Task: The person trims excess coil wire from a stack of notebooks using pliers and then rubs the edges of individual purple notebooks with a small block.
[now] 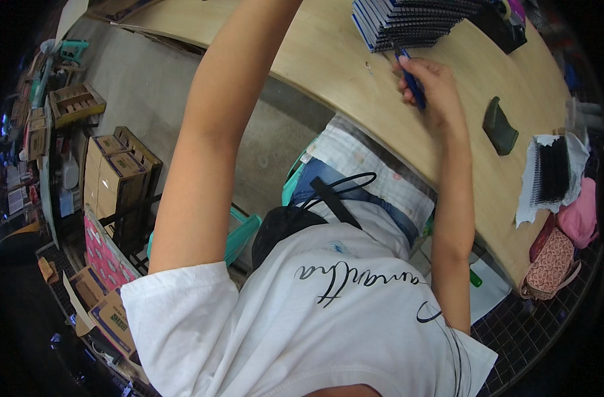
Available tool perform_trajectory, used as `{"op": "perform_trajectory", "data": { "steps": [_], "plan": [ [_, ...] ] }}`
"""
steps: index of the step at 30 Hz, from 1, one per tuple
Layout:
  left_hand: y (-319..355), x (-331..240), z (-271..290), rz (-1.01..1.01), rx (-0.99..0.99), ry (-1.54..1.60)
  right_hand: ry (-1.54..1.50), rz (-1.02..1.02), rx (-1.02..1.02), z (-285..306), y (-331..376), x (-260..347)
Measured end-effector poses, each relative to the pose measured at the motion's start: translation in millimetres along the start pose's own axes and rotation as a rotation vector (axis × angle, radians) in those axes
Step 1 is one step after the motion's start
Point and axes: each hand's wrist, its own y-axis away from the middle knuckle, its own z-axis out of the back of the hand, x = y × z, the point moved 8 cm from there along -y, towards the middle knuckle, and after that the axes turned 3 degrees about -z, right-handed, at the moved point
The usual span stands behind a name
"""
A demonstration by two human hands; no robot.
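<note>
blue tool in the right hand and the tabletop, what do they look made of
Blue tool: handle probably plastic or rubber, fairly smooth, judging by its even blue colouring.

Tabletop: perhaps wood or wood-look laminate, satin, from its pale tan colour and soft sheen.

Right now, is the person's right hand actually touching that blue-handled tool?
Touching. The head view shows it: the right hand is closed on the blue-handled tool, with no gap between them.
</note>
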Motion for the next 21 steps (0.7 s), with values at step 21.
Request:
{"op": "perform_trajectory", "data": {
  "steps": [21],
  "plan": [
    [-2, -5, -2, -0.042, -0.005, -0.017, -0.051, -0.033, 0.105, -1, -2, 6]
  ]
}}
